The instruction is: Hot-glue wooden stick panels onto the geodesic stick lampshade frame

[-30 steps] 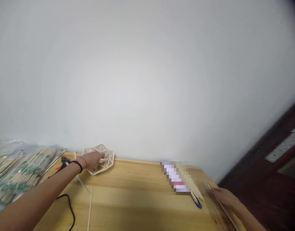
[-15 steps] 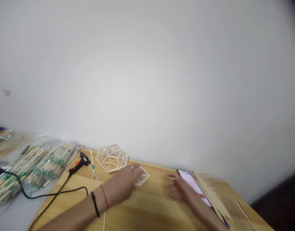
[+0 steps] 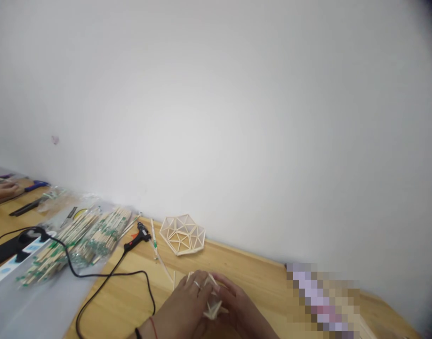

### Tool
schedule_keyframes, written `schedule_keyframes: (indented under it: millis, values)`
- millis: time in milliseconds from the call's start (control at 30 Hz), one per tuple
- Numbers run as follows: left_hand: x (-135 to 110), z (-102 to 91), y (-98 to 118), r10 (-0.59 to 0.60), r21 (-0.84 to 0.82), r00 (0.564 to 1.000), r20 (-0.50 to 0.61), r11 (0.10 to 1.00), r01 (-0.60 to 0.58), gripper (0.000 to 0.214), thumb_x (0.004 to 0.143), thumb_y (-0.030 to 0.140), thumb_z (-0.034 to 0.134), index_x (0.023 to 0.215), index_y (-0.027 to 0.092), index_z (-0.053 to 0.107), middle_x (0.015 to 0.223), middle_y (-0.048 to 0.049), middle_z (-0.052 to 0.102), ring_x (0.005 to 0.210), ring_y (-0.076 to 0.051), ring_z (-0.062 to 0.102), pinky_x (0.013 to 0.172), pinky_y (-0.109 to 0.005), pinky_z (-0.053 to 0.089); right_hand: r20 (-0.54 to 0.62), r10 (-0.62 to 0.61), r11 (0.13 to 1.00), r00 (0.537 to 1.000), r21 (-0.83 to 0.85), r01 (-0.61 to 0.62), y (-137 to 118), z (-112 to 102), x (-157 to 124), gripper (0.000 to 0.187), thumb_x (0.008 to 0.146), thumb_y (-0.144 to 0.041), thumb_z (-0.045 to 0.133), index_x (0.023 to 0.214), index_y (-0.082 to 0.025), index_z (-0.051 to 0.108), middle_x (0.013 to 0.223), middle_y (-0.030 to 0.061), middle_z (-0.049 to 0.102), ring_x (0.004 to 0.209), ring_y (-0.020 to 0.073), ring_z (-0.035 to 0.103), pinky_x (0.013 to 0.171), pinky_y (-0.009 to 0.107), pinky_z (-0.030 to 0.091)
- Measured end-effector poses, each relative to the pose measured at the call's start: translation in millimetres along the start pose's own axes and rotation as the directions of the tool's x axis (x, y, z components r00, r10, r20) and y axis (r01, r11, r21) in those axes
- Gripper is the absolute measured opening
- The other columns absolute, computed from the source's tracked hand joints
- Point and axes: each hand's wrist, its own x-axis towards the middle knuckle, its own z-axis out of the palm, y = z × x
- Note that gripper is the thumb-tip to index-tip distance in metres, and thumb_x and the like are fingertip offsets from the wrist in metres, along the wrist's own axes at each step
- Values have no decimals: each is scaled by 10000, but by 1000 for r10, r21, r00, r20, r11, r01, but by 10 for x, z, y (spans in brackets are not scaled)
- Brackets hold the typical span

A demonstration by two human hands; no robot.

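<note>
Both my hands meet low in the middle of the view over the wooden table (image 3: 258,273). My left hand (image 3: 186,306) and my right hand (image 3: 237,306) close together on a small frame of thin wooden sticks (image 3: 213,308), which shows between the fingers. A larger flat hexagon lattice of sticks (image 3: 182,234) lies on the table beyond them, by the wall, untouched.
A black glue gun (image 3: 138,237) with its cord (image 3: 106,282) lies left of the lattice. Packs of bamboo sticks (image 3: 78,238) and a power strip (image 3: 11,247) fill the left. Another person's hand (image 3: 2,192) rests at far left. A blurred-out object (image 3: 322,301) lies right.
My left hand left the hexagon lattice and came toward me with a small stick piece. My right hand came in from the right and both now hold that piece. The view swung left.
</note>
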Motion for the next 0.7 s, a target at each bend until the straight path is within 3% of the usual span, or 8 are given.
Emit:
schedule_keyframes:
  millis: [67, 100, 200, 267, 300, 400, 533, 700]
  values:
    - [-127, -32, -111, 48, -18, 999, 13, 999, -48, 937, 689, 170, 780, 1524, 189, 357, 1610, -193, 369, 1491, -425, 298, 1203, -620, 309, 47, -23, 999, 999, -41, 25, 121, -114, 95, 764, 618, -630, 853, 1234, -215, 676, 1105, 123, 760, 938, 314, 731, 749, 388, 567]
    - [-212, -86, -199, 43, -15, 998, -42, 999, -44, 962, 677, 206, 798, 1531, 223, 356, 1636, -171, 336, 1512, -444, 244, 1207, -657, 269, 32, -44, 997, 999, -58, 46, 158, -182, 124, 788, 596, -630, 861, 1239, -212, 676, 1098, 129, 763, 934, 325, 731, 772, 411, 566]
    - [-500, -378, -646, -72, -31, 953, -293, 997, 66, 648, 872, 207, 598, 1496, 270, 436, 1594, -108, 416, 1471, -311, 365, 1209, -499, 348, -126, -94, 991, 988, -107, 80, 124, -404, 131, 779, 611, -603, 838, 1261, -213, 659, 1085, 132, 766, 894, 316, 730, 744, 414, 571]
    - [-652, -593, -1062, -261, 41, 890, -373, 954, 297, 375, 950, 263, 488, 1299, 227, 623, 1398, -130, 599, 1323, -294, 522, 1154, -467, 400, -254, -132, 982, 958, -163, 92, -6, -547, 113, 690, 686, -561, 770, 1276, -223, 649, 1094, 122, 762, 897, 305, 727, 695, 393, 576]
    - [-703, -677, -1272, -400, 76, 835, -378, 886, 458, 356, 955, 311, 480, 1256, 217, 645, 1343, -129, 629, 1267, -297, 560, 1120, -457, 425, -300, -170, 970, 939, -220, 105, -86, -614, 114, 636, 723, -539, 725, 1267, -217, 655, 1071, 114, 766, 901, 294, 726, 696, 381, 578]
    - [-756, -796, -1747, -560, 76, 735, -382, 774, 629, 411, 890, 330, 522, 1190, 87, 662, 1164, -225, 673, 1126, -389, 615, 992, -533, 471, -359, -313, 877, 879, -464, 123, -301, -782, 195, 533, 775, -485, 584, 1189, -171, 706, 919, 94, 776, 795, 272, 715, 674, 370, 562]
    - [-707, -791, -1926, -619, 59, 714, -327, 740, 670, 348, 835, 306, 524, 1033, 92, 713, 1026, -219, 702, 999, -385, 661, 888, -486, 496, -398, -425, 793, 813, -596, 123, -419, -880, 385, 357, 727, -352, 574, 965, -171, 770, 990, 119, 785, 951, 309, 695, 898, 436, 519]
    - [-733, -896, -1955, -659, -80, 700, -274, 742, 666, 266, 727, 328, 560, 836, 152, 727, 918, -159, 752, 932, -360, 700, 822, -419, 518, -452, -588, 686, 671, -718, 118, -431, -799, 398, 318, 784, -330, 515, 891, -145, 750, 1069, 193, 736, 1140, 356, 601, 1126, 526, 318]
